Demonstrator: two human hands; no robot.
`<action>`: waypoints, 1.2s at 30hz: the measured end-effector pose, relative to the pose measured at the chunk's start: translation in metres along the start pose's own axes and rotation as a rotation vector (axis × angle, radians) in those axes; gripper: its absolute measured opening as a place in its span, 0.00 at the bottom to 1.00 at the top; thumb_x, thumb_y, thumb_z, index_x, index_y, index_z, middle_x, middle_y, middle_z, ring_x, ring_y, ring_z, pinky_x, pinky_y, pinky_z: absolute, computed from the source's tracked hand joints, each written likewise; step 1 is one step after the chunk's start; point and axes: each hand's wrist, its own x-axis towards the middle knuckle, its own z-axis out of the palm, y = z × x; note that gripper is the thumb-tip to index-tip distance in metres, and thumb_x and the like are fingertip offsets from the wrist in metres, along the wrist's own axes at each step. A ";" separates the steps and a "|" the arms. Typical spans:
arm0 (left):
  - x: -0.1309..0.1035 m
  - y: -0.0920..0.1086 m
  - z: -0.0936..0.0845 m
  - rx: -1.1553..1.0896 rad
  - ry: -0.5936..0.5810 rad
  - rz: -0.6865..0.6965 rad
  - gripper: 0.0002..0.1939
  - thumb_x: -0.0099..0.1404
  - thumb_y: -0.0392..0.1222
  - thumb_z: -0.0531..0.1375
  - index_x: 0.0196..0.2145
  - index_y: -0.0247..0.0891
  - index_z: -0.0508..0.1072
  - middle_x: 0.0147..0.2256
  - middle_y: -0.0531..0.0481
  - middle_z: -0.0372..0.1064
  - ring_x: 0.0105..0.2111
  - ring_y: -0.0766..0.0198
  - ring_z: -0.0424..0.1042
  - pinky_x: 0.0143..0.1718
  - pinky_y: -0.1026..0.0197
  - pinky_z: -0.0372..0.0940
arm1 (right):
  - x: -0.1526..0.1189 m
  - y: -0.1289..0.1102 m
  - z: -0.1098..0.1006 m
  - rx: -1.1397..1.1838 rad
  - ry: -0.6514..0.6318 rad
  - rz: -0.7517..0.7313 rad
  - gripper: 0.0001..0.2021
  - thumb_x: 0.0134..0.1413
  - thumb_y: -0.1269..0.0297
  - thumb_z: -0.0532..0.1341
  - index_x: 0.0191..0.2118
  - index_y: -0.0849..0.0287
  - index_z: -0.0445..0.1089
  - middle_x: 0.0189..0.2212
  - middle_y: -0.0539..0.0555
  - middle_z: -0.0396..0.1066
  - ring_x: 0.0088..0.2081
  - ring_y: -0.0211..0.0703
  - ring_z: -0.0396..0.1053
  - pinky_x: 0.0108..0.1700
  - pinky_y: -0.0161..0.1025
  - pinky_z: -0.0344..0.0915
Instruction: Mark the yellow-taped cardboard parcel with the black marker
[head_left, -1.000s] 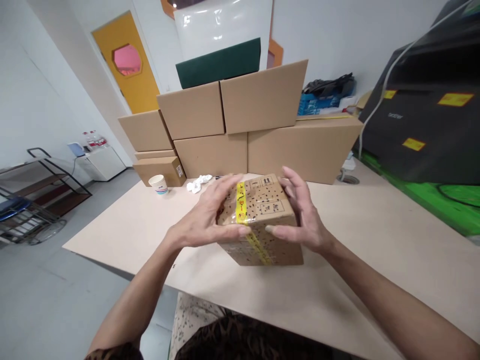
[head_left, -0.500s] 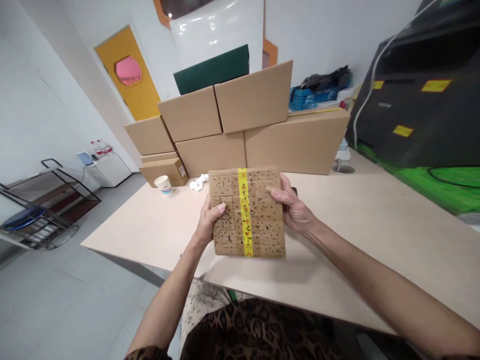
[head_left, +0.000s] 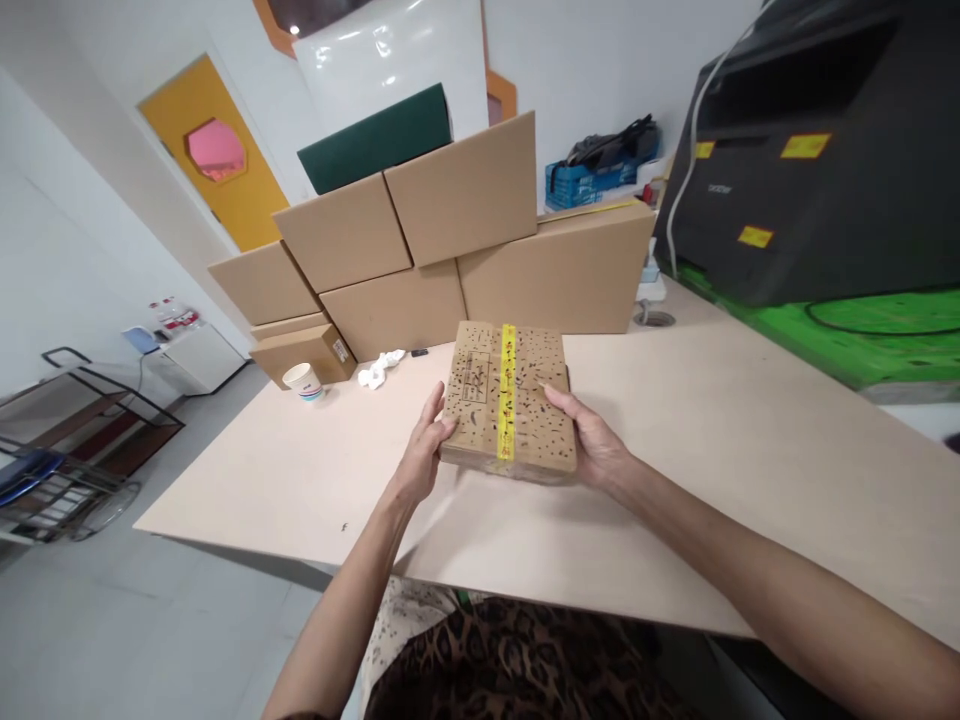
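Between my two hands is a small cardboard box (head_left: 536, 410) with dark specks, a printed rectangle and a strip of yellow tape with red marks down its top. My left hand (head_left: 424, 450) grips its left side, thumb near the front left corner. On the right side my right hand (head_left: 592, 430) holds it, the thumb lying over the top edge and the other fingers mostly hidden. The box is over the table (head_left: 300, 470), its top tilted towards me. Whether its underside touches the table I cannot tell.
Several large cardboard boxes (head_left: 555, 280) are stacked along the table's back, with a dark green box (head_left: 375, 138) on top. A paper cup (head_left: 303, 382) and crumpled white tissue (head_left: 381, 369) lie at the left. A big black machine (head_left: 810, 190) stands at the right by a blue basket (head_left: 592, 183).
The box has tipped back from nearly upright to a flatter pose, so its front side now shows. Both hands moved with it, and the view has shifted to the right.
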 end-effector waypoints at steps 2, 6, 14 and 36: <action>0.006 0.004 0.006 -0.059 0.004 0.018 0.34 0.58 0.52 0.68 0.61 0.41 0.73 0.64 0.44 0.69 0.67 0.44 0.64 0.65 0.51 0.62 | 0.002 -0.001 -0.003 -0.044 -0.033 -0.039 0.28 0.49 0.42 0.69 0.53 0.47 0.68 0.56 0.56 0.77 0.62 0.63 0.71 0.56 0.65 0.75; 0.018 -0.001 0.004 -0.177 0.107 -0.024 0.25 0.58 0.56 0.68 0.49 0.39 0.79 0.52 0.46 0.79 0.61 0.46 0.72 0.58 0.53 0.68 | 0.000 -0.003 -0.004 -0.078 -0.073 -0.034 0.34 0.48 0.43 0.71 0.59 0.44 0.64 0.60 0.54 0.73 0.63 0.60 0.69 0.58 0.63 0.72; 0.010 -0.035 -0.014 -0.009 -0.083 0.110 0.55 0.48 0.77 0.68 0.65 0.41 0.68 0.64 0.38 0.69 0.70 0.41 0.58 0.69 0.43 0.56 | -0.005 -0.010 0.001 -0.011 -0.006 0.100 0.27 0.47 0.49 0.69 0.54 0.45 0.69 0.54 0.52 0.77 0.59 0.59 0.71 0.57 0.60 0.72; 0.015 -0.039 -0.028 -0.111 0.104 0.191 0.33 0.61 0.67 0.67 0.54 0.41 0.75 0.53 0.44 0.78 0.48 0.55 0.78 0.43 0.58 0.75 | 0.009 -0.005 -0.026 -1.264 -0.258 -1.115 0.50 0.49 0.67 0.67 0.73 0.40 0.40 0.78 0.56 0.38 0.76 0.70 0.41 0.70 0.77 0.48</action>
